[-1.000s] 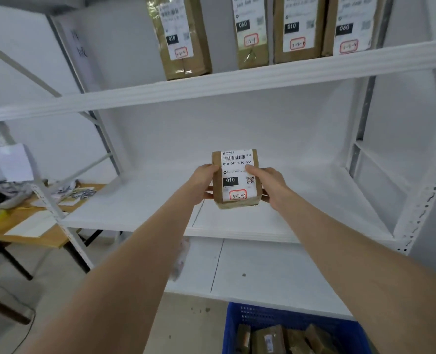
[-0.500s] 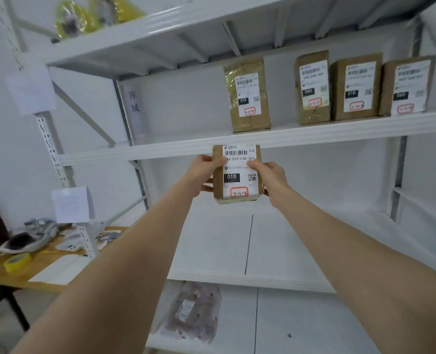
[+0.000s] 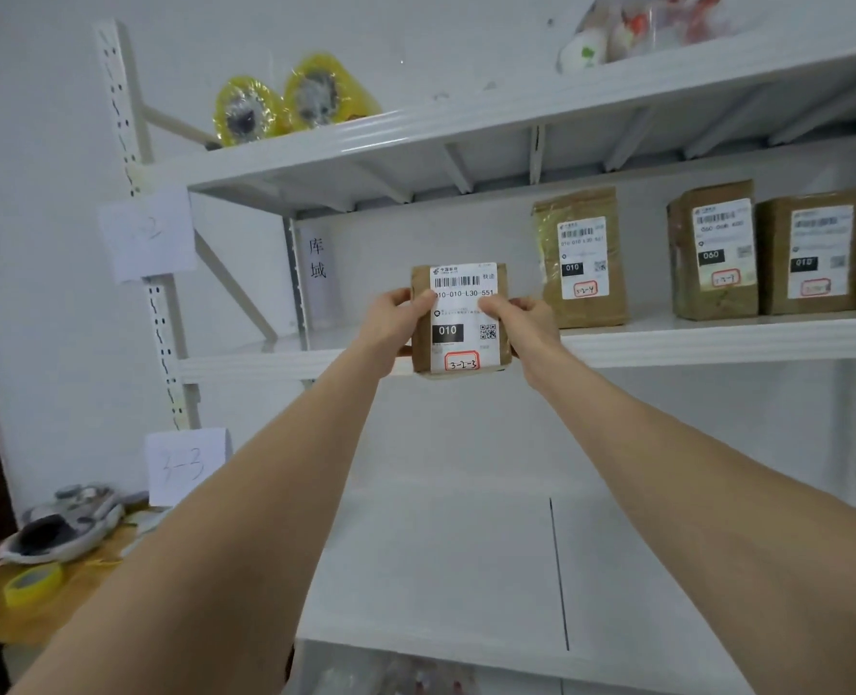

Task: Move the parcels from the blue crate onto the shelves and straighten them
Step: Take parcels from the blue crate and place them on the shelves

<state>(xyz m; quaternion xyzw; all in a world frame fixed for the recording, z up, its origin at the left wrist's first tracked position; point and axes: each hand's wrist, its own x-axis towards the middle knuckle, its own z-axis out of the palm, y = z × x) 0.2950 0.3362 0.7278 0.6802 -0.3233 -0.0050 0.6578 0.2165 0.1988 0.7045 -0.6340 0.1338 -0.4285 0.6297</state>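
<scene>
A small brown parcel [image 3: 461,338] with a white label marked 010 and 3-2-3 is upright in front of the middle shelf [image 3: 717,341], at its front edge. My left hand [image 3: 391,323] grips its left side and my right hand [image 3: 524,326] grips its right side, thumbs on the label. To the right on that shelf stand three other brown parcels: one marked 010 [image 3: 582,258], one marked 060 [image 3: 714,250] and a third [image 3: 812,250]. The blue crate is out of view.
Yellow tape rolls [image 3: 290,102] lie on the top shelf [image 3: 516,100], with wrapped items [image 3: 641,27] farther right. The lower shelf [image 3: 466,569] is white and bare. Paper tags [image 3: 148,233] hang on the left upright. A wooden table [image 3: 25,609] with clutter stands at the lower left.
Both hands have lifted the parcel from the lower shelf level up to the middle shelf's front edge. My view has tilted upward, so the crate has left the frame.
</scene>
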